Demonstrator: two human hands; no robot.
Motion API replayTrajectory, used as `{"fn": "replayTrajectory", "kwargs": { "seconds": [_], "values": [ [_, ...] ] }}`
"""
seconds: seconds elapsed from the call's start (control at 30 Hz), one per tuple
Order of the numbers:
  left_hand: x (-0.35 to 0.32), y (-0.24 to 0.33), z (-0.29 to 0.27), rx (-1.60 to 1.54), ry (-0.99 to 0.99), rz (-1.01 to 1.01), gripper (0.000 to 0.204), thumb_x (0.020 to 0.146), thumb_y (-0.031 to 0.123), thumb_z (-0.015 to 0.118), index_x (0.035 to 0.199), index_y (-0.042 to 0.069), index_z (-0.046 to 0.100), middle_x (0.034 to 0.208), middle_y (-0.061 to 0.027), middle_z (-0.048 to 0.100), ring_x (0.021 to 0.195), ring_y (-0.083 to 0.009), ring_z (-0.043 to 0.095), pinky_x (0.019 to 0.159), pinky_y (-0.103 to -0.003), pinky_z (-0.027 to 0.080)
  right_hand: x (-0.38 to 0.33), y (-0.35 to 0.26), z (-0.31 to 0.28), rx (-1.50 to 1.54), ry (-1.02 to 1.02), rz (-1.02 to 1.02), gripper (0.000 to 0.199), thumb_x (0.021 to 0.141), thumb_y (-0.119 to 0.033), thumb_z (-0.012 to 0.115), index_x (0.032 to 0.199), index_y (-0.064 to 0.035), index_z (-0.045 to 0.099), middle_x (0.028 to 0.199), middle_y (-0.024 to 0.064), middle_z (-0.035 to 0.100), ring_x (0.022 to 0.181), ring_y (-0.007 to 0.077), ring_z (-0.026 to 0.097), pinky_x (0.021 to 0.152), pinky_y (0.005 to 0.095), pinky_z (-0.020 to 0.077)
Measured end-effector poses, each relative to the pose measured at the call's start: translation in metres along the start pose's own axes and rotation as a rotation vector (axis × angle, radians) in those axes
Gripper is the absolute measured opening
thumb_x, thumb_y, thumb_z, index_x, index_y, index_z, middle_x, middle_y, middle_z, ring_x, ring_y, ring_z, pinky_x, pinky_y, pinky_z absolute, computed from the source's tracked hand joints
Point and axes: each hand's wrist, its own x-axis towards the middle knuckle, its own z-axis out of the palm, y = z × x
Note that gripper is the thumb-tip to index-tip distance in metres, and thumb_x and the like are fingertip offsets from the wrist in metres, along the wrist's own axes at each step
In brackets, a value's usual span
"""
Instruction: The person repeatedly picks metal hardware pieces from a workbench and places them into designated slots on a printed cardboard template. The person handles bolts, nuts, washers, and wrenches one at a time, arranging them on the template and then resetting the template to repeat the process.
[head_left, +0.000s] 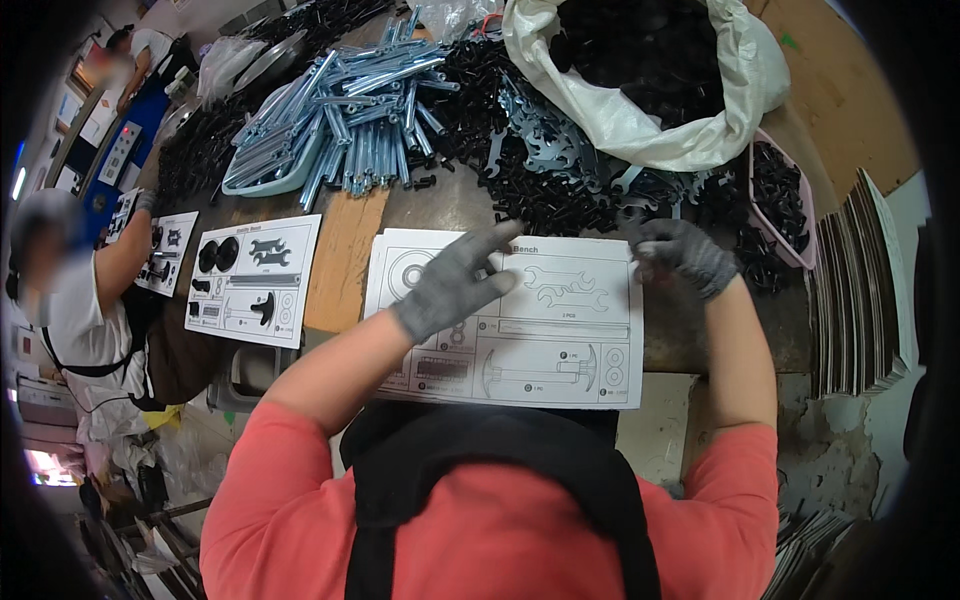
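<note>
A stack of printed cards (560, 262) with outline drawings of parts lies in front of me at the table's near edge. My left hand (458, 282), in a grey glove, is over the cards' upper left part with its fingers apart and nothing in them. At the upper right corner of the stack is my right hand (685, 258), also gloved. Its fingers are bent together and slightly blurred; what they hold, if anything, cannot be made out. Just beyond it lie flat open-end wrenches (548, 135) and loose black bolts (540, 212).
Shiny metal tubes (370, 120) are heaped over a pale tray (255, 180). A white sack (650, 145) of black parts stands behind; a pink bin (780, 195) of bolts sits right. Further right are stacked sheets (860, 290). At left, a co-worker (85, 270) sits beside a parts-filled card (252, 275).
</note>
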Motion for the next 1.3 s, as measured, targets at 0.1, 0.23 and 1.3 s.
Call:
{"fn": "replayTrajectory", "kwargs": {
  "seconds": [0.1, 0.23, 1.3],
  "values": [
    [0.044, 0.019, 0.02, -0.222, -0.149, -0.02, 0.072, 0.08, 0.025, 0.067, 0.138, 0.008, 0.028, 0.107, -0.0097, 0.053, 0.08, -0.0122, 0.055, 0.062, -0.024, 0.048, 0.01, -0.019, 0.048, 0.05, -0.215, 0.003, 0.024, 0.079, -0.02, 0.064, 0.092, -0.0007, 0.058, 0.075, 0.0069, 0.06, 0.058, 0.0147, 0.06, 0.051, 0.025, 0.0476],
    [0.062, 0.01, 0.017, -0.328, -0.26, -0.136, 0.036, 0.085, 0.012, 0.057, 0.12, 0.003, 0.051, 0.088, -0.0054, 0.06, 0.07, -0.0099, 0.057, 0.056, -0.021, 0.05, 0.007, -0.031, 0.068, -0.043, -0.221, -0.01, 0.025, 0.082, -0.023, 0.06, 0.093, -0.0006, 0.061, 0.077, 0.0104, 0.062, 0.064, 0.019, 0.062, 0.058, 0.0303, 0.051],
    [0.059, -0.068, 0.033, 0.509, -0.264, 0.392, 0.036, 0.068, 0.001, 0.068, 0.101, 0.015, 0.066, 0.082, -0.0071, 0.059, 0.069, -0.0181, 0.06, 0.061, -0.028, 0.051, -0.033, 0.037, 0.131, -0.895, 0.625, -0.138, 0.034, 0.075, -0.021, 0.063, 0.104, -0.0044, 0.059, 0.095, 0.0158, 0.058, 0.091, 0.0325, 0.054, 0.082, 0.0409, 0.0428]
  ]
}}
